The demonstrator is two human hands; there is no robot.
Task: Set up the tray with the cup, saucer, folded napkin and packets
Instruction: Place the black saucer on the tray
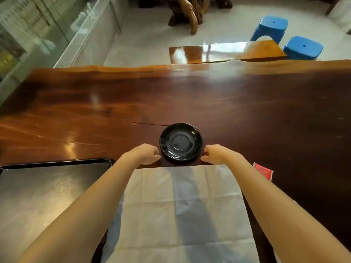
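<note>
Left hand (147, 154), right hand (214, 154) flank saucer (180, 144). Grips half-curled at rim, cannot tell if holding. Likely two-sided lift toward tray (57, 162).

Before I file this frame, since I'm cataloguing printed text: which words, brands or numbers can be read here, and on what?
No text can be read in this view.
On the red packet: any print is too blurred to read.
On the saucer, the tray and the napkin: no text visible.
</note>
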